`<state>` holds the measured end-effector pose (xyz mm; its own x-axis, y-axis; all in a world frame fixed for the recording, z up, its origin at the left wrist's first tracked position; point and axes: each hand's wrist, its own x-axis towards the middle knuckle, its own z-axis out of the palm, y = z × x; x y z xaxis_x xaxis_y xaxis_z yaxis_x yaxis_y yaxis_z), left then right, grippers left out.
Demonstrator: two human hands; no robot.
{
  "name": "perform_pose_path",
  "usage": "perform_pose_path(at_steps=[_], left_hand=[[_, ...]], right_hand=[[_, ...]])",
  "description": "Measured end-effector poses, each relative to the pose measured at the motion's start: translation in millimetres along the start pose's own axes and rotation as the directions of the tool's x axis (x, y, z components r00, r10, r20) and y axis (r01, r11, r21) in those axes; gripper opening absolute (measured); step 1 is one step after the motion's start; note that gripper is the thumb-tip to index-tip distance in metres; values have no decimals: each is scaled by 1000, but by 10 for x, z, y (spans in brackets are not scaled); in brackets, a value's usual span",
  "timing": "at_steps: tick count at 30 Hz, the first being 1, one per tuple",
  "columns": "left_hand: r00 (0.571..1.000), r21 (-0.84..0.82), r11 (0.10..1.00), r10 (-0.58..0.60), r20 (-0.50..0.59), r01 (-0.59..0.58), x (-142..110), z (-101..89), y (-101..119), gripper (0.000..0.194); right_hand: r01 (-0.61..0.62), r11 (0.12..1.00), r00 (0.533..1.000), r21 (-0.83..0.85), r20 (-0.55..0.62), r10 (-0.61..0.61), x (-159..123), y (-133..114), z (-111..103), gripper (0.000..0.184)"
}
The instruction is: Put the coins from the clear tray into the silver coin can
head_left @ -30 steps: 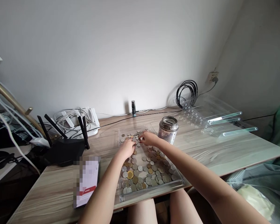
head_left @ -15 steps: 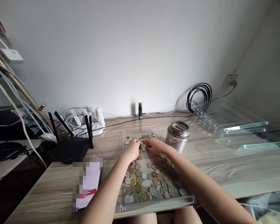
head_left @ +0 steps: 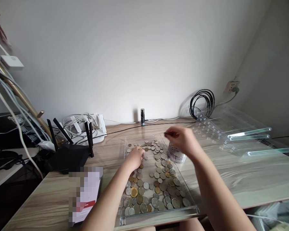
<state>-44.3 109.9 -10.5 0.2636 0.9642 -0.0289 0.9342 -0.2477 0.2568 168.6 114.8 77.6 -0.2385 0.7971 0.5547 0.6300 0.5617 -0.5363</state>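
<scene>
A clear plastic tray lies in front of me with many loose coins in silver, brass and copper tones. My left hand rests over its far left part, fingers curled down among the coins; what its fingertips pinch is hidden. Up beside the tray's far right corner, my right hand is raised with thumb and fingers pinched together. Something small and dark may be at the fingertips, too unclear to name. Behind and below that hand stands a patterned metal coin can, its slotted top covered by the hand.
A phone lies left of the tray, near a black router and white devices with cables. A small dark bottle stands by the wall. Coiled black cable and clear acrylic panels are at right.
My right hand has lifted from the coins and moved right to the can, covering its top. My left hand stays over the coins. The view has shifted slightly.
</scene>
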Motion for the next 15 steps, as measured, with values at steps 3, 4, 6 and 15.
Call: perform_pose_path(at_steps=[3,4,6,15], left_hand=[[1000,-5,1000,10,-28,-10,2,14,-1,17],[999,-8,1000,8,-34,-8,4,19,-1,18],[999,-10,1000,-1,-39,0,6,27,-3,17],[999,-21,1000,-17,-39,16,-8,5,21,13]], right_hand=[[-137,981,981,-134,-154,116,48,207,-226,11],[-164,968,979,-189,-152,136,62,282,-251,10],[-186,942,981,-279,-107,162,85,403,-261,8],[-210,894,978,-397,-71,198,128,480,-250,21]])
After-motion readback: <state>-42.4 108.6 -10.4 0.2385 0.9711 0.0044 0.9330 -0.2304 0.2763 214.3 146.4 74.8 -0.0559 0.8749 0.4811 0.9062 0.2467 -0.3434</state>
